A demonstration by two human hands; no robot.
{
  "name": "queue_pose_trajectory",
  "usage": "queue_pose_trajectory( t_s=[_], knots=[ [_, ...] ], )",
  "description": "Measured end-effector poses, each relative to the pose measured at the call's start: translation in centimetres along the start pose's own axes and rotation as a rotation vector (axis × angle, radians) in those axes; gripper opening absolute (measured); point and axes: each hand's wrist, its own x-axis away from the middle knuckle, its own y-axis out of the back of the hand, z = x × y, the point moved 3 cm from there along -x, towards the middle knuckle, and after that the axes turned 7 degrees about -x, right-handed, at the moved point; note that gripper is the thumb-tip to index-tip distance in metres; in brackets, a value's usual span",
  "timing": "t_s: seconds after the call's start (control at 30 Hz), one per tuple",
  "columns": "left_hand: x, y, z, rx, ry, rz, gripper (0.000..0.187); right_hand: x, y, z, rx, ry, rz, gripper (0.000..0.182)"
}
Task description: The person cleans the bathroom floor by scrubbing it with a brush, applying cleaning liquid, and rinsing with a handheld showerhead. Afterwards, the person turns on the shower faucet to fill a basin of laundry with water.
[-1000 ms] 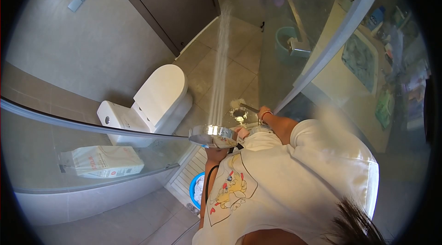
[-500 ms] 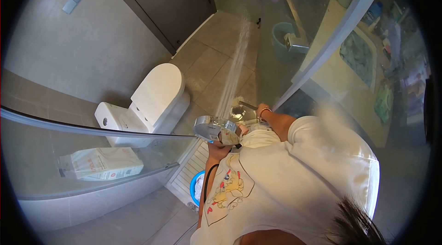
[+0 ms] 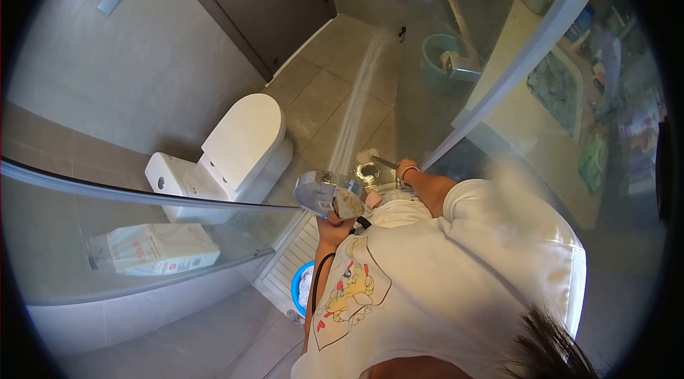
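Observation:
A chrome shower head [image 3: 318, 194] is gripped in my left hand [image 3: 335, 228], its face turned away from me. A long stream of water [image 3: 353, 112] shoots from it across the tiled floor toward the door. My right hand [image 3: 407, 169], with a band at the wrist, is closed at the end of a thin grey bar [image 3: 385, 162]; what the bar belongs to does not show. Just beyond the bar is a wet, shiny patch [image 3: 367, 171] on the floor. A black cord hangs along my left forearm.
A white toilet [image 3: 246, 140] stands on the left, below a dark door [image 3: 267, 1]. Curved glass panels flank me, one with a metal handle [image 3: 463, 68]. A blue-rimmed basin [image 3: 297, 286] with white cloth sits on slatted flooring. Behind the glass are a teal bucket [image 3: 440, 58] and cluttered washstand [image 3: 499, 87].
The shower head has shifted slightly left and tilted in my left hand, and the stream still runs. My right hand stays on the bar.

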Motion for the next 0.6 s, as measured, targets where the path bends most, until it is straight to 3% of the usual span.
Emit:
queue_pose_trajectory(
  t_s=[0.1,0.3,0.4,0.6],
  knots=[
    [0.0,-0.1,-1.2,0.044,0.004,0.007,0.033,-0.4,-0.3,-0.1,0.064,0.031,0.012,0.021],
    [-0.3,0.1,-3.0,-0.107,-0.269,-0.045,0.025,-2.0,-2.0,-1.0,0.033,-0.02,-0.018,0.023],
    [-0.1,-0.2,-2.6,-0.009,-0.113,-0.039,0.024,-1.7,-1.5,-0.9,-0.004,-0.034,-0.02,0.025],
    [-0.1,-0.3,-3.9,-0.023,-0.188,-0.105,0.025,-2.3,-2.1,-1.3,-0.128,-0.08,-0.047,0.029]
  ],
)
